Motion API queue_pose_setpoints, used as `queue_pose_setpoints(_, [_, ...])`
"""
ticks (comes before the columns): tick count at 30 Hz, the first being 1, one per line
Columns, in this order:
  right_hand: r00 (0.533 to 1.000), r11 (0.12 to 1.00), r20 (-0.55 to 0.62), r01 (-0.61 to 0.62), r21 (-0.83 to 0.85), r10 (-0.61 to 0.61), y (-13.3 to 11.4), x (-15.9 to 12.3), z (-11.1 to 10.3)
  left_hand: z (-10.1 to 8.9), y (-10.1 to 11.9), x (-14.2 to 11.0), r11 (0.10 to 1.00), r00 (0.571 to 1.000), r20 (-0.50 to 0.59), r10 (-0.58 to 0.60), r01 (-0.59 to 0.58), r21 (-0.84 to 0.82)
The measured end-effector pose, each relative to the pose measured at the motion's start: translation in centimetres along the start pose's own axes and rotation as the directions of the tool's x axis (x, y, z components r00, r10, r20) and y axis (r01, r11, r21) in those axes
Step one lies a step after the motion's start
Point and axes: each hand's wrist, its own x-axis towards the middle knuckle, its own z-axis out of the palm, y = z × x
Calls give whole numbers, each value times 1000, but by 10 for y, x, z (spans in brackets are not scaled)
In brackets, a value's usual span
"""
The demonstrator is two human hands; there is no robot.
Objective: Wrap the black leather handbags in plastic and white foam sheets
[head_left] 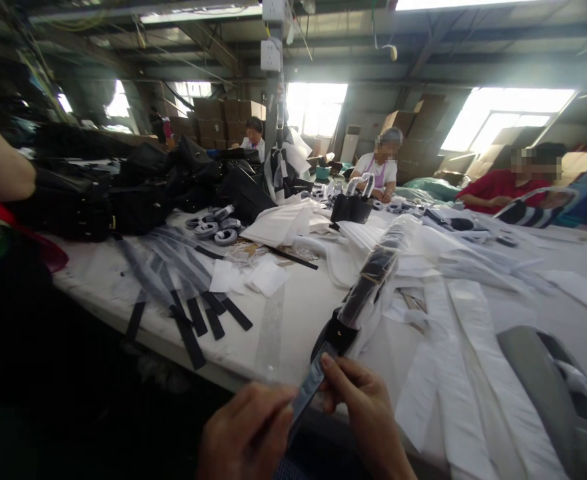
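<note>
Strap (307,392) at the bottom centre of the frame, its upper end pinched in the right hand's (368,403) grip. The blurred left hand (246,427) is curled beside its lower part; whether that grip is closed, I cannot tell. Just beyond, a plastic-wrapped handle (377,267) slants above the counter (298,307).

Bright, hazy daylight glares through the blown-out white windows (316,107) far beyond the grip, with a long white ceiling light (453,3) overhead, while the space left of and below the grip sinks into near-black shadow. The bare left hand (246,430) is motion-blurred, detail is soft throughout, and the wide view stretches toward its edges.
</note>
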Motion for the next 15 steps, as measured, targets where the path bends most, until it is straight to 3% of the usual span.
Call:
queue_pose_setpoints(1, [1000,1000,-3,11,-17,-12,0,0,-1,1,3,9,984,985,17,-170,170,-57])
queue_pose_setpoints(3, [1000,999,-14,25,-41,-25,-1,1,-2,8,4,27,867,890,182,-417,450,-213])
queue_pose_setpoints(6, [999,998,-15,35,-43,-36,2,5,-3,27,-1,39,611,730,432,-531,682,-402])
queue_pose_setpoints(8, [999,998,-21,43,-52,-44,5,6,-3,37,-5,36,492,666,484,-567,746,-449])
queue_pose_setpoints(12, [998,996,-48,43,-76,-47,8,0,-4,45,-8,26,462,644,434,-631,761,-456])
queue_pose_setpoints(15, [988,982,-100,101,-160,-118,2,-7,-32,49,-6,25,519,659,306,-687,739,-429])
